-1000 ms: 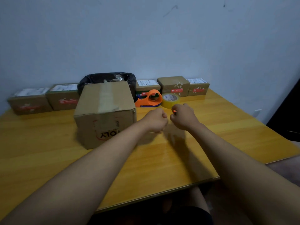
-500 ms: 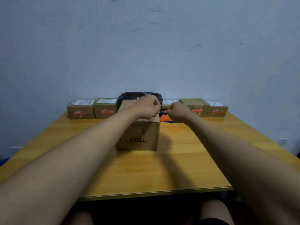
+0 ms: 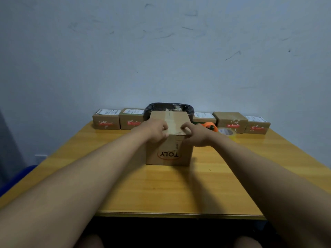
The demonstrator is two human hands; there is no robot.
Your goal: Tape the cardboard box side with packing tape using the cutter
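The cardboard box (image 3: 169,154) stands mid-table, its printed "TOLY" logo upside down on the near face. A strip of clear tape (image 3: 168,120) runs along the middle of its top. My left hand (image 3: 155,130) clasps the box's top front edge left of the strip. On the right of the strip, my right hand (image 3: 194,134) holds the same edge with curled fingers and the thumb on top. An orange tape cutter (image 3: 210,126) and a yellow tape roll (image 3: 227,132) lie behind my right hand. Whether anything small is inside either fist is hidden.
Several small brown parcels (image 3: 106,119) line the back of the wooden table (image 3: 161,190) against the wall. A bin with a black bag (image 3: 169,108) sits right behind the box. A blue seat (image 3: 16,178) shows at the left.
My view has swung up and centred on the box. Both hands went from the table right of the box up to its top front edge and now hold it.
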